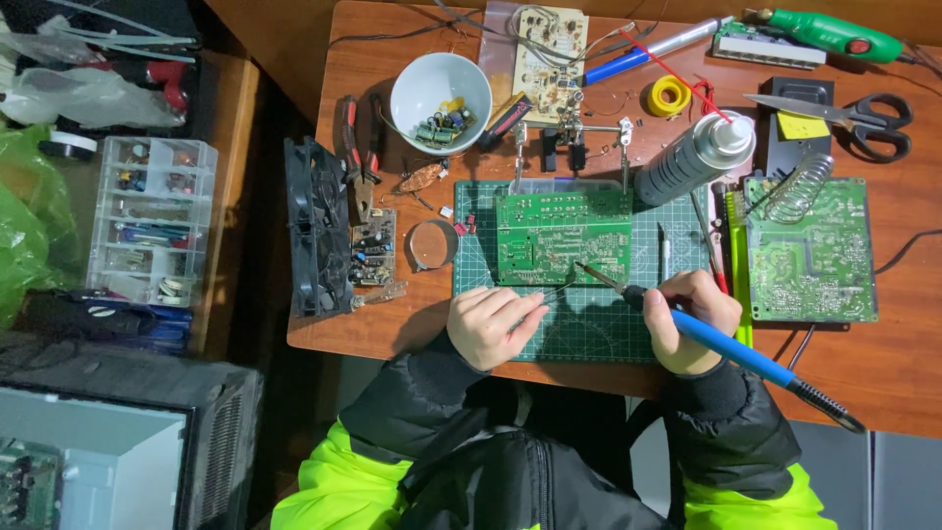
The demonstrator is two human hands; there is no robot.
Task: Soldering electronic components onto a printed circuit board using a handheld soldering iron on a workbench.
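Right hand [687,312] was closed round a blue-handled soldering iron [721,342], tip touching the green circuit board [562,236] near its 6 o'clock edge. Left hand [491,324] was curled, pinching thin tweezers [552,294] aimed at the same spot. Board sat mid-tabletop on a green cutting mat [589,329], clipped in a helping-hands stand [569,137] at its 12 o'clock side. Board looked stiff, light, prob. fragile at the solder joints; best gripped by its edges, not the traces. Count: 2 large green boards (2nd one [811,253] at 3 o'clock), 1 white bowl [441,90] of parts at 11 o'clock, 1 spray can [695,157], 1 pr scissors [863,116].
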